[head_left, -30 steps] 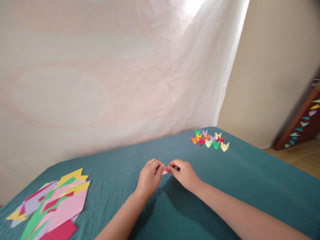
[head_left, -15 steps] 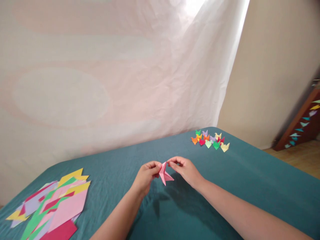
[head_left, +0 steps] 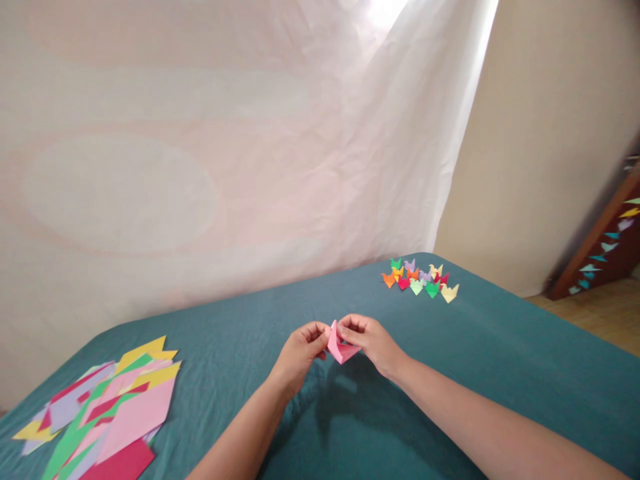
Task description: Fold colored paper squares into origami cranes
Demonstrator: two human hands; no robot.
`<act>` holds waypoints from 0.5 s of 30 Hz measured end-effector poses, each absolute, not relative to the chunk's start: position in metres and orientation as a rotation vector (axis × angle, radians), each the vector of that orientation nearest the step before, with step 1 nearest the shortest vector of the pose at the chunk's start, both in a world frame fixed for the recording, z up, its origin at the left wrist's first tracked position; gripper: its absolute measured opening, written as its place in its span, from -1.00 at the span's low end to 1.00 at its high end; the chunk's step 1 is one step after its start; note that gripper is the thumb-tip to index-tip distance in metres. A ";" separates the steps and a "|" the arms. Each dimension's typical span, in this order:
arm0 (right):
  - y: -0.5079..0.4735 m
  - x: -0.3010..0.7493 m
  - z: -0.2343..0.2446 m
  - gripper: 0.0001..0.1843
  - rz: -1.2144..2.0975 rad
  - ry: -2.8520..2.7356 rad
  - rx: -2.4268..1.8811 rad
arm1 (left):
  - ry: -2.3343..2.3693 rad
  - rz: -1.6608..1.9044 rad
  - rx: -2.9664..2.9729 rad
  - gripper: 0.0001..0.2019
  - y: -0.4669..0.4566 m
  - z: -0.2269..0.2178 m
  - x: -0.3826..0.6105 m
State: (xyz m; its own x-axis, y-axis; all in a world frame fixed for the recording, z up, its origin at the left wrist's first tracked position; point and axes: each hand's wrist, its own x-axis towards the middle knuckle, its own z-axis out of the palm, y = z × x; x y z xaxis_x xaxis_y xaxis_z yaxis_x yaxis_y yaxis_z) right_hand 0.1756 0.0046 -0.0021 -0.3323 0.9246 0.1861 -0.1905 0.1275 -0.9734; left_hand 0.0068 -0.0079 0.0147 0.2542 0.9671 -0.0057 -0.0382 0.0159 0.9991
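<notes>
A pink folded paper piece [head_left: 341, 351], pointed at the top and at its right end, is held above the table between both hands. My left hand [head_left: 303, 348] pinches its left side between thumb and fingers. On the other side, my right hand [head_left: 369, 339] is closed with thumb and fingertips on the paper's upper right part. The fingers hide some of the folds. A shadow of the hands and paper falls on the cloth below.
Several small folded paper birds [head_left: 417, 279] in mixed colours stand at the table's far right. Loose coloured paper sheets [head_left: 135, 417] are piled at the left. Dark green cloth [head_left: 225, 373] covers the table; a pale curtain [head_left: 280, 167] hangs behind.
The pink paper has turned and shifted slightly right, its lower points now closer together. My right hand's fingers have closed in on it; my left hand keeps its pinch.
</notes>
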 end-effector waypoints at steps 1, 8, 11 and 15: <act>0.004 0.175 -0.002 -0.66 1.432 -1.389 -0.780 | 0.998 1.027 1.306 -0.70 -0.008 0.015 0.007; 0.006 0.174 -0.006 -0.74 1.429 -1.344 -0.800 | 0.971 1.111 1.003 -0.73 -0.003 0.009 0.001; 0.006 0.173 -0.007 -0.73 1.409 -1.398 -0.773 | 0.987 1.131 0.960 -0.74 0.000 0.006 -0.002; 0.006 0.173 -0.007 -0.74 1.374 -1.472 -0.760 | 0.991 1.110 0.974 -0.77 -0.002 0.006 0.002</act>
State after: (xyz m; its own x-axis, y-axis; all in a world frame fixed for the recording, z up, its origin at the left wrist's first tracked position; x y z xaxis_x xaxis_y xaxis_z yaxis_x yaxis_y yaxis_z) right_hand 0.1735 0.0059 -0.0071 -0.3562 0.9075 0.2226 -0.1591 0.1759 -0.9715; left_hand 0.0022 -0.0015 0.0061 0.1559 0.9788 -0.1331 -0.2431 0.1687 0.9552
